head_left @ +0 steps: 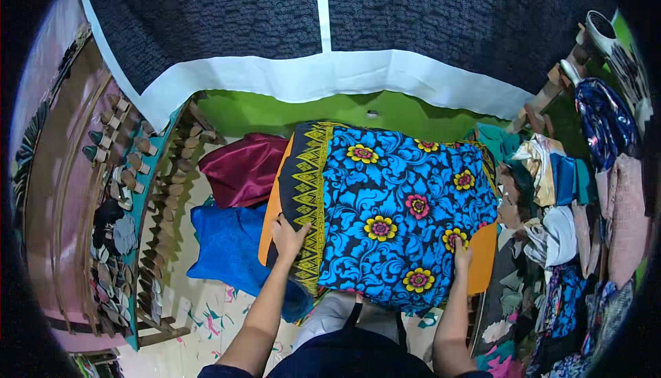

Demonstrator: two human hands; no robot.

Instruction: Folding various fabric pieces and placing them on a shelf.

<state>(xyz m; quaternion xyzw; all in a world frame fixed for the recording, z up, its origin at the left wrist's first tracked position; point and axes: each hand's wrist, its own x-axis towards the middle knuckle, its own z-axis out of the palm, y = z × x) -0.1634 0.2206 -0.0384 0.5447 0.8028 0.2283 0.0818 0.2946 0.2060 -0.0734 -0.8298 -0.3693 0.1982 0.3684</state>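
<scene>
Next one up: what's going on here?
A patterned blue cloth lies spread over an orange surface, with the person's left hand on its dark-and-yellow border and the right hand near its right edge. Maroon fabric and plain blue fabric lie to the left. Whether either hand grips the cloth isn't clear.

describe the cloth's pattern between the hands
The cloth has blue scrollwork and yellow-pink flowers on black; head view.
</scene>
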